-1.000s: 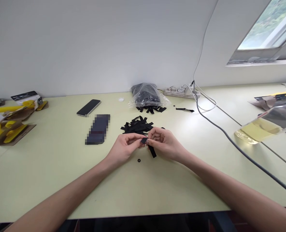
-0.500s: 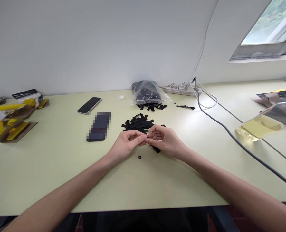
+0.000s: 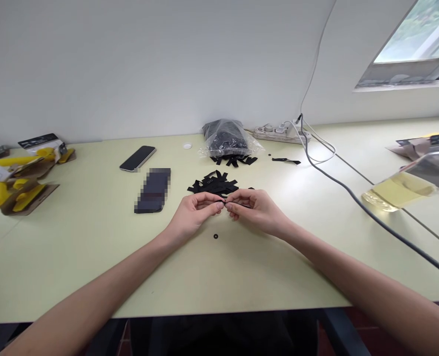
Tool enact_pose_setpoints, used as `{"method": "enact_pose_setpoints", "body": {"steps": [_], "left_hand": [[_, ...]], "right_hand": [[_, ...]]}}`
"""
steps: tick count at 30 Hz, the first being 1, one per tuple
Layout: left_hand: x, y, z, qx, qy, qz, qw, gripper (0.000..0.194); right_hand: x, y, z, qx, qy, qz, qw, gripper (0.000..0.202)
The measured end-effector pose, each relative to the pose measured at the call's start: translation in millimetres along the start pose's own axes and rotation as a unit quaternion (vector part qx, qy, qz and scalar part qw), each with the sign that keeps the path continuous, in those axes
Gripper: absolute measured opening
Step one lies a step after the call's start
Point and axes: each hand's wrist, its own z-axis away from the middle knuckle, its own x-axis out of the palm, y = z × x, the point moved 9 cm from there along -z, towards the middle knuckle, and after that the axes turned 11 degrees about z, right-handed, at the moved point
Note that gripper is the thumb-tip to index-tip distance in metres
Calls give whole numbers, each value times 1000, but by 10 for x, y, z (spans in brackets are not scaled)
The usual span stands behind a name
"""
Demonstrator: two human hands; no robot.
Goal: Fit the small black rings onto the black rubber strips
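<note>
My left hand and my right hand meet over the table, thumbs and forefingers pinched close together. Between the fingertips is a thin black fabric strip, gripped by both hands and mostly hidden by the fingers. Just behind them lies a loose pile of black strips. A small black ring-shaped disc rests on the table in front of my hands.
A clear plastic bag of black pieces stands by the wall. Two phones, one a silver-edged phone, lie left. Yellow packaged items sit far left. At right are a power strip, a dark cable and a bottle of yellow liquid.
The strip's free end, which hung below my right hand, no longer shows there; the strip now runs along my right fingers. Both hands remain together. The view has shifted slightly.
</note>
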Motion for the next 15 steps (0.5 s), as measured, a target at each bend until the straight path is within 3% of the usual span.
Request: {"method": "enact_pose_setpoints", "body": {"steps": [6, 10, 15], "left_hand": [[41, 155, 64, 58, 4, -111, 992, 29], [102, 309, 142, 124, 12, -222, 967, 22], [153, 344, 146, 126, -21, -276, 953, 21]], "right_hand": [[42, 30, 12, 3, -14, -5, 1000, 25], [61, -6, 39, 1, -24, 21, 999, 24], [28, -86, 56, -15, -7, 99, 995, 21]]}}
